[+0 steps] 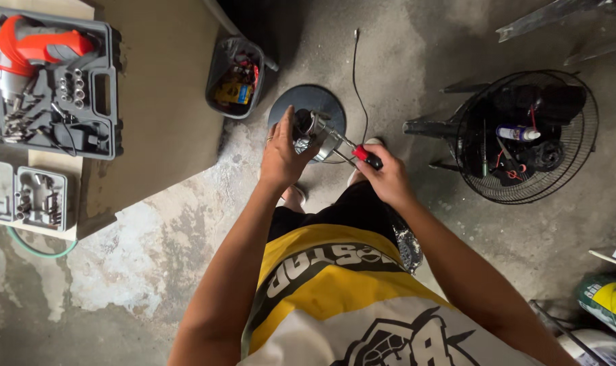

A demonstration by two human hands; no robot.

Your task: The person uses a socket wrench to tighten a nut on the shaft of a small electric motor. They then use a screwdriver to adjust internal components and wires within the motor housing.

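My left hand (283, 154) grips the top of a metal fan stand post (312, 127) that rises from a round dark base (319, 102) on the concrete floor. My right hand (387, 177) holds a screwdriver with a red and black handle (366, 156); its shaft points up-left, with the tip at a fitting on the post's top. Below the hands I see my yellow, black and white shirt and my feet.
At the right lies a black wire fan guard (579, 146) with fan parts and a small spray can (517, 133) in it. A dark bin of bits (233, 76) stands behind the base. At the left, a board carries an open case with a red drill (47, 81).
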